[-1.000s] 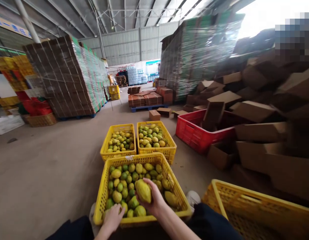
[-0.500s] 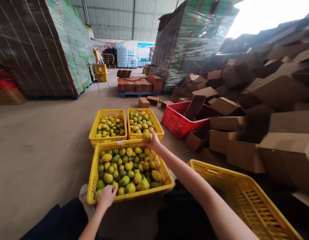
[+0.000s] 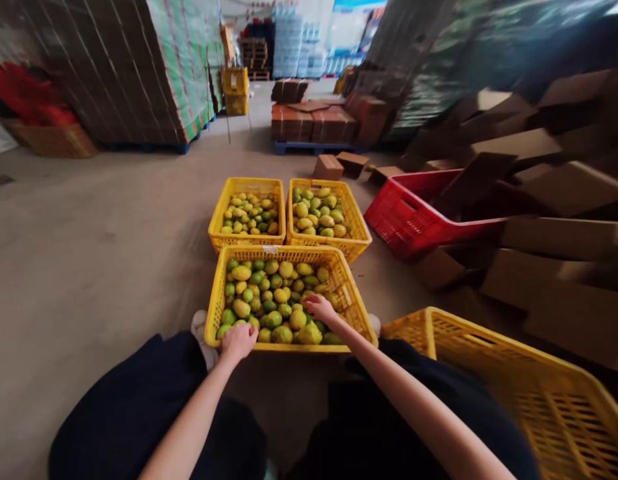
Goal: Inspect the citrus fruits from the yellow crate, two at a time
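The near yellow crate [image 3: 361, 328] holds many lemons [image 3: 282, 335], some yellow and some green. My left hand [image 3: 240, 339] is closed over its front rim, left of the middle, beside the nearest fruit. Over the right half of the crate, my right hand [image 3: 321, 308] hovers low at the lemons with loosely bent fingers and no fruit visible in it. Its fingertips are close to the fruit; whether they touch is unclear. Behind stand a left rear crate [image 3: 221, 238] and a right rear crate [image 3: 359, 239], both yellow with lemons inside.
Another yellow crate [image 3: 481, 330] is by my right leg. A red crate [image 3: 401, 217] with cardboard in it stands at right, against a heap of cardboard boxes [image 3: 563, 280]. Farther off are a blue pallet [image 3: 309, 148] of flattened cartons and a wrapped stack [image 3: 183, 73].
My right hand has come back from the right rear crate to the near crate; the lemon it held is no longer seen in it. My left hand stays at the rim. The view has tilted down.
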A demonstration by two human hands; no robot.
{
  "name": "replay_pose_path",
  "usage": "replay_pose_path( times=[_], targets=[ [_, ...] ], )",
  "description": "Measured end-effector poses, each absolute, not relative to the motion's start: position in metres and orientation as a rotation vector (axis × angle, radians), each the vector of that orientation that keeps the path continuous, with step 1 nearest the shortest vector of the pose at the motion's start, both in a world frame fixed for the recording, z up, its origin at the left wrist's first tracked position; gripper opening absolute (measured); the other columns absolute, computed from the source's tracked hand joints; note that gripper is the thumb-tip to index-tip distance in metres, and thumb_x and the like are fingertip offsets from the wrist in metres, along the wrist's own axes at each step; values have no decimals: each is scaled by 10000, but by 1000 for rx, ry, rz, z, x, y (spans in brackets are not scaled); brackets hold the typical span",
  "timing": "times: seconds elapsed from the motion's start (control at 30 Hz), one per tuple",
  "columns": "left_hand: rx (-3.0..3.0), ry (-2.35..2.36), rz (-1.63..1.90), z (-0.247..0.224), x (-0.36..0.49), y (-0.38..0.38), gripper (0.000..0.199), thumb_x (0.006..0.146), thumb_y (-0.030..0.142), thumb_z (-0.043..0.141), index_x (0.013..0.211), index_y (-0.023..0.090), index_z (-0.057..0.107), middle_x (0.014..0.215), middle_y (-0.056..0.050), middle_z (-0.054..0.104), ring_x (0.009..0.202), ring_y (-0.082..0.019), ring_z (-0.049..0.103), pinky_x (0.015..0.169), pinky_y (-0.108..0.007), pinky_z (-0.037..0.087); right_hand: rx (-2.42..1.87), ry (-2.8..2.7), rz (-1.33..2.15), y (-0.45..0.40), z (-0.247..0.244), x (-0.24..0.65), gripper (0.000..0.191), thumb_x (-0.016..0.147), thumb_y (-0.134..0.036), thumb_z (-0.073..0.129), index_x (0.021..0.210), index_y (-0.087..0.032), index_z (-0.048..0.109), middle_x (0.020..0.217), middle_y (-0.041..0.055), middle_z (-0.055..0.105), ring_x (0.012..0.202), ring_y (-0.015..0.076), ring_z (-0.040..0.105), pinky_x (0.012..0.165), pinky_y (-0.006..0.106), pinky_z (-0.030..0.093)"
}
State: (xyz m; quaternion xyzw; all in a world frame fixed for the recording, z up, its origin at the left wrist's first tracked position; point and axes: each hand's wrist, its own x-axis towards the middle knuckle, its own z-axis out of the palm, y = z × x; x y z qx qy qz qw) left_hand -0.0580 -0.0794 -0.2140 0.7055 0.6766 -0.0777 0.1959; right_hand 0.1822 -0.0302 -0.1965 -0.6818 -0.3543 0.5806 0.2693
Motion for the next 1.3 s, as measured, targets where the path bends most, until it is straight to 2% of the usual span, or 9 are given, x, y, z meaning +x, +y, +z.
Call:
replay_pose_path(
  times=[0.27, 0.4, 0.57, 0.7, 0.8, 0.97, 1.07, 1.17, 1.3],
  targets=[
    [1907, 1909, -246, -218, -58, -78, 448, 879, 368, 289, 915, 149, 678, 951, -135, 674, 889, -255, 630, 728, -332, 441, -1823, -1485, 1598, -7, -236, 103, 186, 839, -259, 568, 986, -151, 606, 1057, 57, 596, 969, 197, 567, 826, 345, 480],
    [1899, 1911, -269, -218, -58, -76, 454, 878, 349, 286, 921, 120, 675, 941, -151, 671, 893, -272, 630, 739, -351, 449, -1786, -1644, 1550, 2, -253, 44, 274, 845, -281, 558, 1099, -178, 557, 1132, 73, 569, 990, 197, 565, 829, 372, 484],
    [1890, 1887, -308, -220, -59, -73, 473, 874, 368, 280, 916, 114, 677, 912, -155, 675, 872, -272, 638, 732, -355, 458, -1865, -1727, 1492, 13, -269, -4, 550, 633, -41, 712, 1138, -142, 518, 988, 133, 632, 1121, 293, 511, 882, 341, 433],
    [1877, 1870, -342, -218, -58, -71, 477, 869, 367, 279, 940, 111, 675, 916, -159, 673, 879, -275, 635, 739, -363, 460, -1871, -1756, 1463, 15, -275, -8, 595, 632, -45, 694, 1181, -136, 482, 965, 137, 636, 1115, 304, 518, 877, 362, 429],
    [1888, 1879, -339, -216, -57, -71, 461, 864, 349, 288, 934, 114, 678, 918, -151, 675, 873, -270, 636, 731, -357, 464, -1827, -1770, 1478, 14, -273, 0, 529, 637, -64, 689, 1129, -168, 524, 932, 108, 647, 1081, 276, 542, 844, 323, 439],
    [1897, 1868, -335, -214, -58, -72, 467, 869, 342, 275, 937, 109, 674, 934, -154, 672, 888, -273, 631, 742, -359, 463, -1743, -1731, 1586, 14, -249, 22, 419, 629, -96, 704, 1026, -172, 594, 864, 66, 662, 970, 228, 594, 739, 239, 451],
    [1899, 1870, -325, -213, -60, -73, 466, 872, 348, 276, 946, 114, 672, 963, -153, 667, 918, -272, 622, 771, -362, 454, -1663, -1686, 1725, 12, -221, 47, 436, 628, -147, 722, 1046, -132, 598, 698, 31, 658, 728, 180, 634, 655, 233, 465],
    [1915, 1872, -311, -212, -61, -75, 461, 872, 348, 279, 956, 123, 673, 982, -141, 666, 938, -260, 614, 788, -349, 447, -1529, -1622, 1887, 4, -179, 82, 501, 703, -233, 656, 1173, -115, 527, 657, 10, 655, 531, 142, 610, 592, 282, 491],
    [1921, 1882, -315, -212, -62, -76, 441, 868, 311, 284, 985, 131, 669, 1016, -137, 660, 960, -255, 607, 802, -345, 438, -1058, -1133, 2073, -21, -105, 131, 403, 775, -266, 508, 1154, -131, 521, 740, 37, 671, 604, 182, 642, 659, 394, 510]
  ],
)
